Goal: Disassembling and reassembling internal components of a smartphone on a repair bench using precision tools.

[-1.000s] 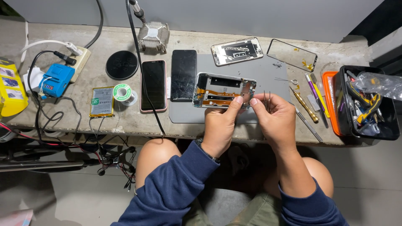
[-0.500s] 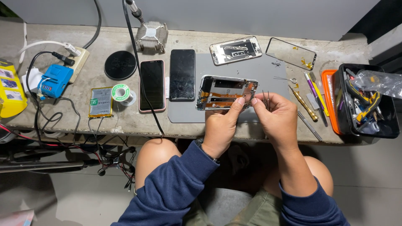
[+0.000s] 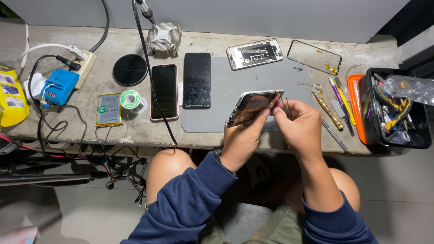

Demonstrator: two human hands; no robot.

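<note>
My left hand grips an opened phone body by its lower edge and tilts it up off the grey work mat. My right hand pinches thin metal tweezers whose tips sit at the phone's right end. Both hands are over the near edge of the concrete bench, above my knees.
Two whole phones lie left of the mat, a bare phone frame and a glass panel behind it. Screwdrivers and a black tool box stand right. A solder spool, battery, cables and power strip crowd the left.
The phone body lay flat on the mat; my left hand has lifted and tilted it toward me. My right hand with the tweezers has stayed at its right end.
</note>
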